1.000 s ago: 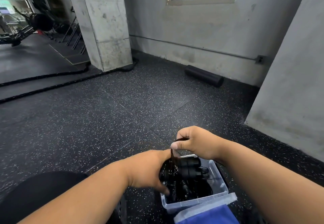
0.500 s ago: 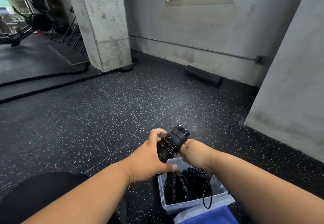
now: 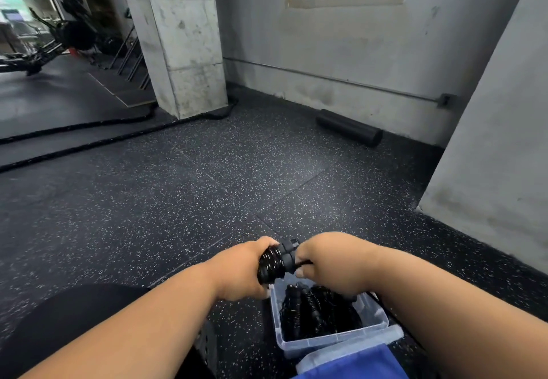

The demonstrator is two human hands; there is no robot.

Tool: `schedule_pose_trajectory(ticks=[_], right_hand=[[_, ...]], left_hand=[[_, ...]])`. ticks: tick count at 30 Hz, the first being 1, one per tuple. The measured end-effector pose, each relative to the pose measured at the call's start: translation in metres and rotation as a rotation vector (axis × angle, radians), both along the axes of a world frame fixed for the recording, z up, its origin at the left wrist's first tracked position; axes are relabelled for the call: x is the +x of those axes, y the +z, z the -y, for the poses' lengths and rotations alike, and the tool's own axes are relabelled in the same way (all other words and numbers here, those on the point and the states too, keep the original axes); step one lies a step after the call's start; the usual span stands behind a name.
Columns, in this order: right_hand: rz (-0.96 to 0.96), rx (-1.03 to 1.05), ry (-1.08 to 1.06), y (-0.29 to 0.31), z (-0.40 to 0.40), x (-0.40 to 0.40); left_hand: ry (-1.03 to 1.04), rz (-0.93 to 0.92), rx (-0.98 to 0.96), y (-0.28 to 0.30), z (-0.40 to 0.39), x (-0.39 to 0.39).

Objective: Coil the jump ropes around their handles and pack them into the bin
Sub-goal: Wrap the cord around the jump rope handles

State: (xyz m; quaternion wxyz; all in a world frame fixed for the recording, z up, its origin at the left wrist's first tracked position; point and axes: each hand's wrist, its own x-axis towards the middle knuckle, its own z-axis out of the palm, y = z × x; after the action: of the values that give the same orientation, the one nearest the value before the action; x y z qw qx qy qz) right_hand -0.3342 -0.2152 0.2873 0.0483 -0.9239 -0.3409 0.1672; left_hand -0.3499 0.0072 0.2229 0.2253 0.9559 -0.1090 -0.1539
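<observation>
Being wound just above the bin's far-left corner, the coiled jump rope [image 3: 272, 263] is clamped in the left hand [image 3: 241, 272] so turns can't slip; its loose end is pinched by the right hand [image 3: 332, 263], prob. to tighten. Other coiled ropes [image 3: 317, 310] lie inside the clear bin [image 3: 335, 343], blue lid [image 3: 355, 364] propped at its near edge.

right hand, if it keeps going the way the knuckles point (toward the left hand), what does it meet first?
The coiled jump rope it already grips at the handle end; directly beyond that, the left hand wrapped round the coil. Depth looks shared, though one view can't confirm.
</observation>
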Motion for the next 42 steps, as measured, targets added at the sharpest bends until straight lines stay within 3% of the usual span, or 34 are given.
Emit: schedule_pose_trajectory(ticks=[6, 12, 15, 20, 27, 30, 33, 38, 42], right_hand=[[-0.165, 0.406, -0.068, 0.008, 0.025, 0.025], [-0.885, 0.997, -0.402, -0.026, 0.040, 0.037], [-1.021, 0.999, -0.449, -0.028, 0.039, 0.035], [-1.189, 0.969, -0.312, -0.039, 0.029, 0.026], [-1.075, 1.118, -0.337, -0.050, 0.008, 0.022], [-1.125, 1.104, -0.449, -0.059, -0.003, 0.019], [-0.979, 1.086, -0.530, -0.056, -0.008, 0.023], [-0.826, 0.990, -0.664, -0.049, -0.007, 0.023], [-0.626, 0.812, -0.610, -0.045, -0.010, 0.016]], left_hand=[[-0.177, -0.168, -0.166, 0.015, 0.025, -0.018], [-0.196, -0.283, -0.514, 0.038, 0.032, -0.022], [-0.200, -0.325, -0.572, 0.038, 0.032, -0.022], [-0.316, -0.494, -0.646, 0.043, 0.032, -0.022], [-0.306, -0.627, -0.780, 0.037, 0.034, -0.025], [-0.258, -0.535, -0.844, 0.044, 0.030, -0.021], [-0.141, -0.436, -0.883, 0.048, 0.020, -0.013], [0.095, -0.270, -0.767, 0.044, 0.007, -0.009], [0.057, -0.221, -0.712, 0.039, 0.013, -0.009]])
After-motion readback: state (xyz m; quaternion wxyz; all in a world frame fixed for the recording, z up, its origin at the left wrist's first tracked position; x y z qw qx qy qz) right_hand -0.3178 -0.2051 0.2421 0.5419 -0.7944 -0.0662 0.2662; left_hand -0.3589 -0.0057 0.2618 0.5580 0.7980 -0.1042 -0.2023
